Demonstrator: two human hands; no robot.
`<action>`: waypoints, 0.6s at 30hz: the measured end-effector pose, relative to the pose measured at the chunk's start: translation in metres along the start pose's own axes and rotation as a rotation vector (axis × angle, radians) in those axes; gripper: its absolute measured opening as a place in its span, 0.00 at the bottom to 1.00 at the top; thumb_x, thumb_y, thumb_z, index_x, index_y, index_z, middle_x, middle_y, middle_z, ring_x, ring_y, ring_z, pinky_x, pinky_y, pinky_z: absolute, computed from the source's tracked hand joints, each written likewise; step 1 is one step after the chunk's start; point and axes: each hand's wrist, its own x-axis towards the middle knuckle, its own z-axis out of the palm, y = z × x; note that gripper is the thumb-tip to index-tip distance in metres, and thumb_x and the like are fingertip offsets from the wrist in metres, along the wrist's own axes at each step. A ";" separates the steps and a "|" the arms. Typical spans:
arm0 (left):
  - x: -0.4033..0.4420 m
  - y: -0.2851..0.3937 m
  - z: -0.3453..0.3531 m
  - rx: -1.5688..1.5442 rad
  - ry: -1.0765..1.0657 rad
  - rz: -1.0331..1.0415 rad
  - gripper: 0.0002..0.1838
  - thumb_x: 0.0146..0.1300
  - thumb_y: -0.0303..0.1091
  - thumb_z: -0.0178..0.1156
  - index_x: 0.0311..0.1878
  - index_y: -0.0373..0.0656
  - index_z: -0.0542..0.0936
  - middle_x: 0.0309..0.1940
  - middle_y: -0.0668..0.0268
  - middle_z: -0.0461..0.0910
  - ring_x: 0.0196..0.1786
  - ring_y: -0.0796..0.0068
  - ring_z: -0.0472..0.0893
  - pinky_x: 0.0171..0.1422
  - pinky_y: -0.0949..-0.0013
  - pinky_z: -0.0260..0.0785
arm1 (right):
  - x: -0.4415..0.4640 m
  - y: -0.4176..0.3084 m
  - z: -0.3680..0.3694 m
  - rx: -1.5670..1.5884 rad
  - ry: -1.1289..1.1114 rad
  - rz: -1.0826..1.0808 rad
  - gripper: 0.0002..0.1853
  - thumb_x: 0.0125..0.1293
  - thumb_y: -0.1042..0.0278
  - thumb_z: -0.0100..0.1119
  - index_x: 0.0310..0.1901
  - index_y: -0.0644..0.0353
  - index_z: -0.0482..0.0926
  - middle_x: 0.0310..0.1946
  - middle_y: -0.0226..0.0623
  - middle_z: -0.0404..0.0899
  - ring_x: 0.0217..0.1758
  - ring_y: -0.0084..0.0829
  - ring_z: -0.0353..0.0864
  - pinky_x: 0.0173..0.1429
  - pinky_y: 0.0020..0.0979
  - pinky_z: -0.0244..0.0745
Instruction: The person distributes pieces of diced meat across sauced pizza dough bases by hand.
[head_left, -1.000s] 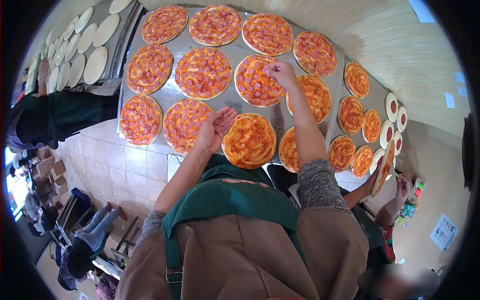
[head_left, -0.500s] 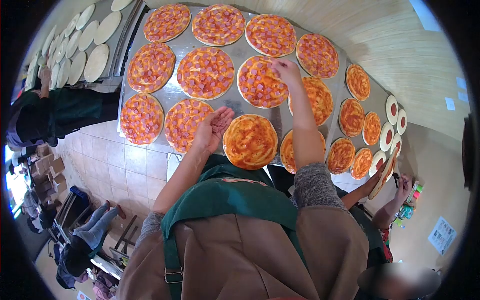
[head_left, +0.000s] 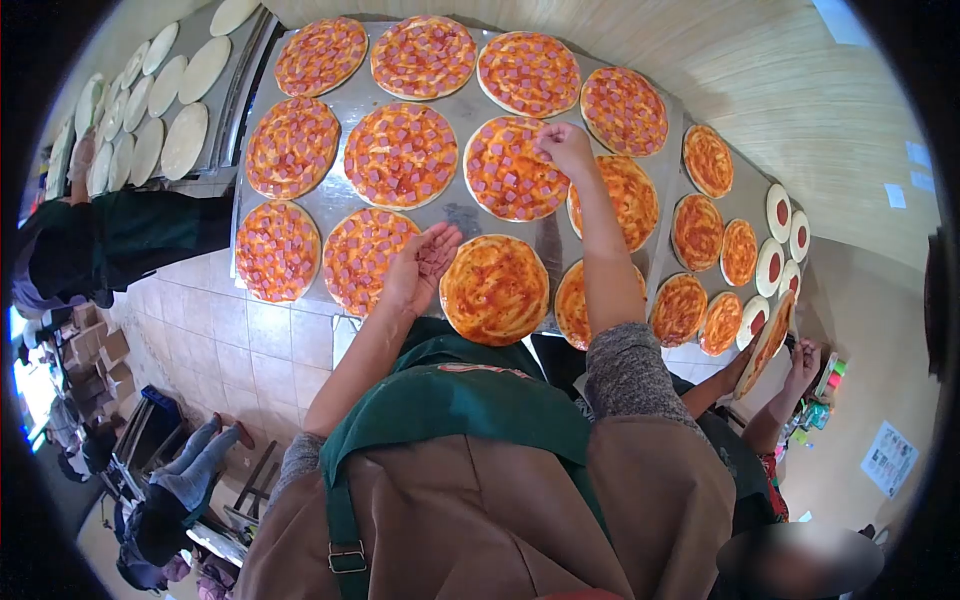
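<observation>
My left hand [head_left: 424, 266] is cupped palm up near the table's front edge, with what looks like small pink diced ham in the palm. It lies between a ham-topped pizza [head_left: 362, 262] and a sauced pizza base [head_left: 494, 290] without ham. Over the upper right of another pizza [head_left: 510, 185], my right hand [head_left: 566, 150] has its fingers pinched together; what they hold is hidden. Ham cubes cover most of that pizza, more thinly on its right side. Beneath my right forearm lies a sauced base [head_left: 625, 203], and another sauced base [head_left: 575, 305] is partly hidden by it.
Several ham-topped pizzas fill the metal table [head_left: 335, 150]. Sauced bases [head_left: 697, 233] and white dough rounds with red centres [head_left: 770, 266] stand to the right. A co-worker holds a tilted pizza [head_left: 765, 345] there. At left, another person reaches toward plain dough rounds [head_left: 184, 140].
My right hand's fingers have drawn closer together over the same pizza. My left hand stays cupped in nearly the same place. The whole view has shifted slightly.
</observation>
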 end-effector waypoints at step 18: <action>0.004 -0.002 -0.004 -0.001 0.015 -0.010 0.20 0.71 0.36 0.46 0.59 0.33 0.69 0.56 0.53 0.76 0.59 0.64 0.77 0.62 0.69 0.72 | -0.016 -0.016 0.014 -0.625 0.194 -0.231 0.13 0.48 0.67 0.72 0.36 0.59 0.83 0.26 0.36 0.82 0.30 0.34 0.81 0.37 0.35 0.75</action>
